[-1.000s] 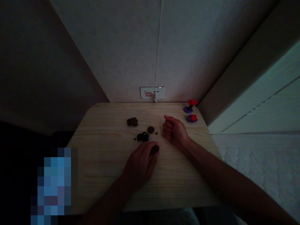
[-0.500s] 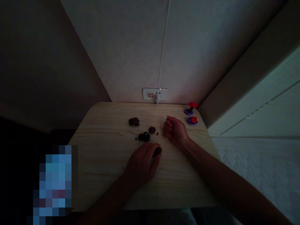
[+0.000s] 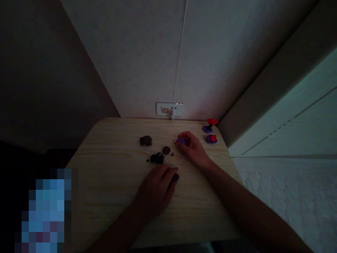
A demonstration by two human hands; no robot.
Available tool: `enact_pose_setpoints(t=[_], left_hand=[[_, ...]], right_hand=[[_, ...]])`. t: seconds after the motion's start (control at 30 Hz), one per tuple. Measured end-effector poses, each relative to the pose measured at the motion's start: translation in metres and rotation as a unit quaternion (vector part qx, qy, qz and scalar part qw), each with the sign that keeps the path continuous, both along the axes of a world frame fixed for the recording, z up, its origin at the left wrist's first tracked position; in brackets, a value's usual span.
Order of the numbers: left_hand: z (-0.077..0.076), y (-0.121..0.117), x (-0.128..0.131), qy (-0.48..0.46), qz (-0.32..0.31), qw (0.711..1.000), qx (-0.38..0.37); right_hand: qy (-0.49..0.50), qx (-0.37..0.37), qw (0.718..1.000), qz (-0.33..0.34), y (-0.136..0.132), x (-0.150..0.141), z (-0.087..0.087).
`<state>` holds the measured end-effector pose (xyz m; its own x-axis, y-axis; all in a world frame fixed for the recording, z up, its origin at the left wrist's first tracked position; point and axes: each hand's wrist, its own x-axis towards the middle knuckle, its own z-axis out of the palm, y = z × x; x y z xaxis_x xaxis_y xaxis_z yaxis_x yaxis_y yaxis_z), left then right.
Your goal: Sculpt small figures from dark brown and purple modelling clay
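My left hand (image 3: 158, 184) rests low over the table, its fingers and thumb closed around a dark brown clay lump (image 3: 175, 177). Farther right, my right hand (image 3: 194, 150) curls its fingers and thumb about a purple clay piece (image 3: 181, 141), partly hidden by them. Between and beyond the hands lie a flattened brown clay ball (image 3: 166, 150), a small brown crumb (image 3: 172, 154) and a crumbly black clay pile (image 3: 157, 158). A larger brown clay lump (image 3: 145, 140) sits at the back left of these.
Near the back right corner of the wooden table (image 3: 113, 168) stand a red clay flower on a purple base (image 3: 210, 123) and a red clay piece on a purple base (image 3: 212, 138). A wall socket with a plug (image 3: 170, 109) is just above the table's back edge.
My right hand has turned and its fingers have opened out from a fist, so the purple clay piece now shows. My left hand keeps hold of the brown lump. The view has shifted slightly.
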<state>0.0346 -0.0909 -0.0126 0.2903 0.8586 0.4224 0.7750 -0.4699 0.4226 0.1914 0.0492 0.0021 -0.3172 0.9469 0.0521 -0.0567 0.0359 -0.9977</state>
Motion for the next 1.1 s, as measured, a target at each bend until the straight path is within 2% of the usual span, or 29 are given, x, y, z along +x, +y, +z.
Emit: enact_pose_setpoints(t=[0.07,0.13,0.23,0.37,0.53,0.73,0.83,0.97,1.1], left_hand=[[-0.001,0.001,0.000,-0.003,0.001,1.000,0.001],[-0.001,0.001,0.000,-0.007,0.000,1.000,0.000],[0.001,0.000,0.000,-0.016,-0.005,1.000,-0.005],[0.006,-0.002,0.001,-0.026,-0.001,1.000,-0.009],[0.010,-0.002,-0.001,-0.059,0.002,0.998,-0.003],[0.010,-0.002,-0.002,-0.076,-0.005,0.997,-0.003],[0.010,-0.003,-0.002,-0.081,0.000,0.997,0.003],[0.010,-0.002,-0.002,-0.094,0.006,0.996,0.003],[0.010,-0.002,-0.001,-0.102,0.009,0.995,0.006]], right_hand=[[-0.021,0.033,0.999,-0.004,-0.001,0.001,0.001],[-0.043,0.036,0.998,-0.003,0.000,0.002,0.000],[-0.041,-0.010,0.999,0.001,0.002,0.001,-0.003],[0.034,-0.088,0.995,-0.024,0.003,-0.001,-0.004],[0.061,-0.112,0.987,-0.101,0.005,-0.006,-0.002],[0.089,-0.152,0.977,-0.124,0.007,-0.016,0.001],[0.105,-0.183,0.972,-0.104,0.007,-0.015,0.003],[0.123,-0.221,0.967,-0.031,0.010,-0.006,0.008],[0.159,-0.218,0.963,0.014,0.012,0.001,0.011]])
